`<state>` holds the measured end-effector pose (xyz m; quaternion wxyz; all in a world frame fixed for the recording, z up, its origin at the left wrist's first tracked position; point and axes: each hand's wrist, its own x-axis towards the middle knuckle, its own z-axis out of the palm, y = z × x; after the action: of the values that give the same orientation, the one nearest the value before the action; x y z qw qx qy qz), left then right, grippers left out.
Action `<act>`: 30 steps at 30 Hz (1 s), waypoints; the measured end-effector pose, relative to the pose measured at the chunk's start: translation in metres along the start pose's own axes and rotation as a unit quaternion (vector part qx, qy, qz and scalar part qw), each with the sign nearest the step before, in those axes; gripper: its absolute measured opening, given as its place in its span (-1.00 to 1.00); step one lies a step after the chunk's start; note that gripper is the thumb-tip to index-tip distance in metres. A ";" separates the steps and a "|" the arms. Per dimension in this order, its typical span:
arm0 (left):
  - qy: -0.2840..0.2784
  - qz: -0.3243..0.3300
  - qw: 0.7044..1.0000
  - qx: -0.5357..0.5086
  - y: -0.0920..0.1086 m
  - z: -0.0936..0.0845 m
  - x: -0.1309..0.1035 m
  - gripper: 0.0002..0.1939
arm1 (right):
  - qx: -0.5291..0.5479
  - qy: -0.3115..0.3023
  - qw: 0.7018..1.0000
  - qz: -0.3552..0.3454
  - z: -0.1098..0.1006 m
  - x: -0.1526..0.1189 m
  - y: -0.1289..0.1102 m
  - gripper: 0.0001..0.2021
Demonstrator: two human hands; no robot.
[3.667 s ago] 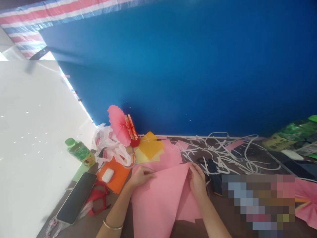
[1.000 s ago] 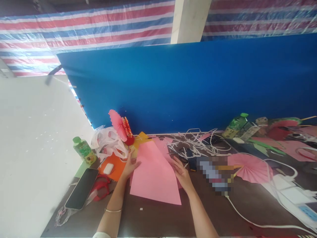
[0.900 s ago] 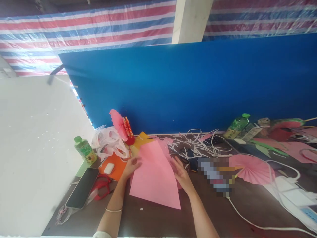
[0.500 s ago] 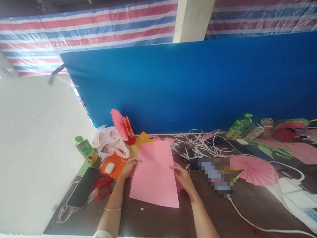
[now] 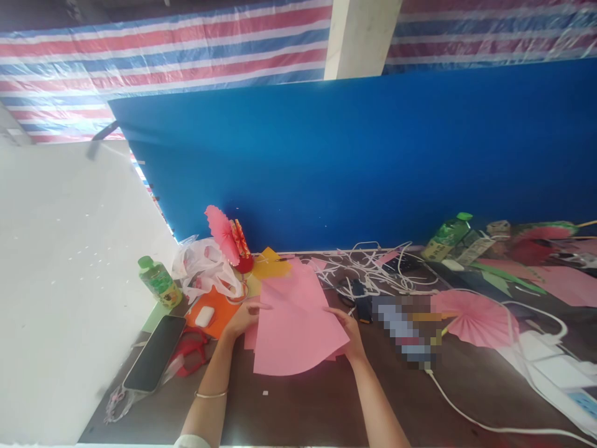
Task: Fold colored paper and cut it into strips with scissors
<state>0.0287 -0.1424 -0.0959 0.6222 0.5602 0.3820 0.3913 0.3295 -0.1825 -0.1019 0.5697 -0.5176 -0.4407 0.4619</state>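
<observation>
Fingers of the left hand (image 5: 245, 318) are pinching the left edge of a pink sheet (image 5: 296, 330); fingers of the right hand (image 5: 351, 331) are gripping its right edge. Sheet is lying between them, lower edge curving, bottom right corner sticking out below the right fingers. More pink paper (image 5: 249, 339) is peeking out underneath, on both sides. Just left of the left fingers, orange paper (image 5: 218, 314) is bearing a small white case (image 5: 204, 317). Beyond them, a white plastic bag (image 5: 205, 270) is sitting crumpled beside a pink paper fan (image 5: 221, 233), which is standing by a red holder (image 5: 245, 264). Yellow paper (image 5: 271, 264) is lying past the sheet's far end. Farther left of the left fingers, a phone (image 5: 155, 353), a red item (image 5: 190, 353) and a green-capped bottle (image 5: 160, 283) are resting near one another. Beyond the right fingers, white strips and cables (image 5: 373, 270) are tangling; right of them, a pleated pink fan (image 5: 480, 318) is lying spread. Farthest out, a blue panel (image 5: 349, 155) is standing behind everything on the dark table (image 5: 293, 417).
</observation>
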 end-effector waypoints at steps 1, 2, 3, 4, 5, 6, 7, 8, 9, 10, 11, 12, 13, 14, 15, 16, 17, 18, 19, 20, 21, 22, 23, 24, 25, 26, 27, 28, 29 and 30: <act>0.015 0.004 1.000 0.015 -0.001 0.000 0.001 -0.70 | -0.002 0.003 1.000 -0.001 -0.001 0.001 0.001 -0.74; 0.028 0.007 0.999 0.030 -0.001 -0.001 0.001 -0.73 | -0.004 0.006 1.000 -0.003 -0.002 0.002 0.003 -0.75; 0.039 0.011 0.998 0.042 -0.002 -0.003 0.002 -0.75 | -0.005 0.011 1.000 -0.005 -0.002 0.003 0.004 -0.75; 0.050 0.014 0.997 0.051 -0.002 -0.004 0.003 -0.76 | -0.006 0.016 1.000 -0.007 -0.001 0.003 0.005 -0.75; 0.062 0.016 0.996 0.057 -0.002 -0.005 0.004 -0.75 | -0.006 0.019 1.000 -0.007 0.000 0.003 0.006 -0.73; 0.074 0.019 0.995 0.060 -0.003 -0.006 0.004 -0.74 | -0.005 0.021 1.000 -0.006 0.001 0.003 0.007 -0.72; 0.089 0.023 0.994 0.064 -0.003 -0.007 0.005 -0.72 | -0.002 0.020 1.000 -0.004 0.004 0.002 0.007 -0.72; 0.103 0.027 0.992 0.066 -0.003 -0.007 0.005 -0.70 | 0.002 0.016 1.000 -0.001 0.007 0.001 0.007 -0.71; 0.115 0.031 0.991 0.066 -0.002 -0.007 0.005 -0.69 | 0.008 0.010 1.000 0.003 0.010 0.000 0.007 -0.70; 0.125 0.035 0.989 0.065 -0.001 -0.007 0.005 -0.68 | 0.014 0.002 1.000 0.006 0.013 -0.001 0.007 -0.69; 0.130 0.038 0.989 0.064 0.000 -0.006 0.004 -0.68 | 0.022 -0.009 1.000 0.009 0.017 -0.003 0.006 -0.68; 0.131 0.040 0.989 0.062 0.001 -0.006 0.003 -0.68 | 0.033 -0.023 0.999 0.012 0.019 -0.004 0.005 -0.66; 0.127 0.041 0.989 0.060 0.002 -0.005 0.003 -0.69 | 0.046 -0.038 0.998 0.015 0.021 -0.005 0.005 -0.64; 0.119 0.040 0.990 0.059 0.003 -0.004 0.002 -0.70 | 0.056 -0.049 0.997 0.017 0.023 -0.006 0.005 -0.61; 0.107 0.039 0.992 0.059 0.004 -0.002 0.002 -0.70 | 0.061 -0.052 0.997 0.016 0.024 -0.006 0.005 -0.59; 0.093 0.036 0.993 0.057 0.004 -0.001 0.002 -0.70 | 0.059 -0.047 0.997 0.014 0.025 -0.006 0.006 -0.58; 0.080 0.034 0.995 0.050 0.003 0.002 0.003 -0.68 | 0.051 -0.036 0.998 0.009 0.025 -0.006 0.008 -0.58; 0.074 0.034 0.996 0.035 0.001 0.004 0.004 -0.66 | 0.038 -0.021 0.999 0.005 0.025 -0.006 0.009 -0.59; 0.079 0.037 0.996 0.014 -0.001 0.007 0.007 -0.62 | 0.025 -0.008 1.000 0.001 0.025 -0.006 0.010 -0.60; 0.091 0.042 0.995 -0.012 -0.004 0.010 0.009 -0.58 | 0.016 -0.002 1.000 -0.001 0.025 -0.006 0.012 -0.61; 0.110 0.048 0.992 -0.037 -0.007 0.012 0.012 -0.55 | 0.012 0.001 1.000 -0.002 0.025 -0.006 0.012 -0.62; 0.126 0.053 0.989 -0.055 -0.010 0.014 0.015 -0.53 | 0.012 0.002 1.000 -0.004 0.025 -0.006 0.013 -0.62; 0.135 0.056 0.987 -0.065 -0.013 0.016 0.018 -0.50 | 0.013 0.003 1.000 -0.008 0.026 -0.006 0.013 -0.61; 0.135 0.057 0.987 -0.069 -0.015 0.016 0.020 -0.46 | 0.017 0.007 1.000 -0.015 0.027 -0.006 0.012 -0.60; 0.128 0.057 0.988 -0.070 -0.016 0.016 0.021 -0.42 | 0.025 0.018 0.999 -0.023 0.027 -0.006 0.012 -0.58; 0.120 0.057 0.989 -0.069 -0.017 0.015 0.022 -0.38 | 0.035 0.034 0.998 -0.031 0.028 -0.006 0.011 -0.56; 0.114 0.059 0.989 -0.066 -0.017 0.014 0.022 -0.36 | 0.046 0.054 0.997 -0.035 0.028 -0.006 0.011 -0.54; 0.110 0.062 0.990 -0.059 -0.017 0.013 0.022 -0.37 | 0.056 0.072 0.995 -0.034 0.028 -0.006 0.010 -0.50; 0.108 0.063 0.991 -0.048 -0.016 0.011 0.022 -0.41 | 0.064 0.089 0.994 -0.030 0.027 -0.005 0.010 -0.47; 0.108 0.064 0.991 -0.036 -0.014 0.011 0.021 -0.45 | 0.068 0.101 0.992 -0.024 0.027 -0.005 0.010 -0.45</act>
<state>0.0475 -0.1286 -0.1101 0.5709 0.5154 0.3959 0.5017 0.3016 -0.1819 -0.1102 0.6563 -0.5108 -0.3602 0.4225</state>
